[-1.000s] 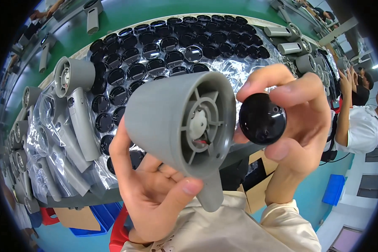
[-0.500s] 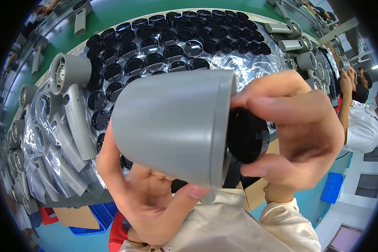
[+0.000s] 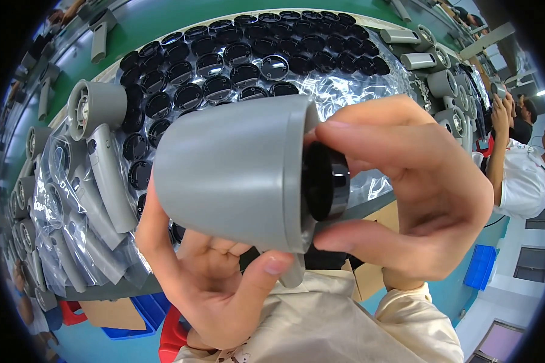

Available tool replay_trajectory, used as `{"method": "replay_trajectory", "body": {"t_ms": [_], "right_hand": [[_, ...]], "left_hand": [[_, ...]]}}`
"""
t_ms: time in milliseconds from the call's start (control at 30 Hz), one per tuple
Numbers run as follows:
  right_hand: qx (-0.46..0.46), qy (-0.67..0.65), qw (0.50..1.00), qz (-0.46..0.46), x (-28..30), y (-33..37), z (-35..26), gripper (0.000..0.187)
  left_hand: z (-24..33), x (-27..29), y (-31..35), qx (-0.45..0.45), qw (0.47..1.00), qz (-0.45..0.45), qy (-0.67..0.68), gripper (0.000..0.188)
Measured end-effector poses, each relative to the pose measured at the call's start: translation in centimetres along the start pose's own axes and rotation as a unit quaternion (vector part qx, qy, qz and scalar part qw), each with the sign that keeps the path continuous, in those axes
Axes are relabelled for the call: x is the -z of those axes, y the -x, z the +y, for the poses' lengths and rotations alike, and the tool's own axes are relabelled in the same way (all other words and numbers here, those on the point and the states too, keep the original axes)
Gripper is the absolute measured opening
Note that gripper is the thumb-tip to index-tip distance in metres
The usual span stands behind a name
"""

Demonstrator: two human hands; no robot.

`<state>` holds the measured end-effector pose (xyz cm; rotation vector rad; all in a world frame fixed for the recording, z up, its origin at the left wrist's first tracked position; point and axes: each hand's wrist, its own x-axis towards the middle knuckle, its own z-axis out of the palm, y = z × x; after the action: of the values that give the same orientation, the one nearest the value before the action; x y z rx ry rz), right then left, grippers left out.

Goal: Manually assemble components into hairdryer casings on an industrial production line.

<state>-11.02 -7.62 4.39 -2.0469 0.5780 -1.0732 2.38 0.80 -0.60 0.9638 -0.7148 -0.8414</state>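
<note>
Grey housing [image 3: 227, 172] | in left hand [image 3: 212, 296] | black cap [image 3: 326, 181] | in right hand [image 3: 433, 187]

L grip [image 3: 209, 281] cupped, thumb [image 3: 263, 275] ext'd; R grip [image 3: 433, 187] curled, thumb below index [image 3: 360, 124].

The left hand [image 3: 215, 293] cups a gray plastic bowl-shaped housing [image 3: 230, 172] from below, its handle [image 3: 293, 273] pointing down; the right hand [image 3: 430, 193], fingers above and thumb below, holds a glossy black round cap [image 3: 327, 181] at the housing's open mouth; behind, similar black discs [image 3: 245, 74] lie in rows on clear plastic sheeting [image 3: 345, 97]; at far right stands a blue bin [image 3: 481, 267].
</note>
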Motion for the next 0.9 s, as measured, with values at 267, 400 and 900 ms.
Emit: {"method": "replay_trajectory", "body": {"t_ms": [267,400,900], "right_hand": [[0.13,0.081,0.987,-0.051,0.2,-2.1,-0.1,0.051],[0.167,0.115,0.976,-0.077,0.5,-3.0,-0.5,0.047],[-0.108,-0.102,0.98,0.129,-2.8,0.5,-0.4,0.059]], "left_hand": [[0.3,0.4,0.2,0.007,1.0,-0.01,-0.014,0.089],[0.4,0.1,0.1,0.005,1.0,0.005,-0.014,0.089],[0.4,0.0,-0.6,0.073,0.976,-0.075,0.19,0.084]]}}
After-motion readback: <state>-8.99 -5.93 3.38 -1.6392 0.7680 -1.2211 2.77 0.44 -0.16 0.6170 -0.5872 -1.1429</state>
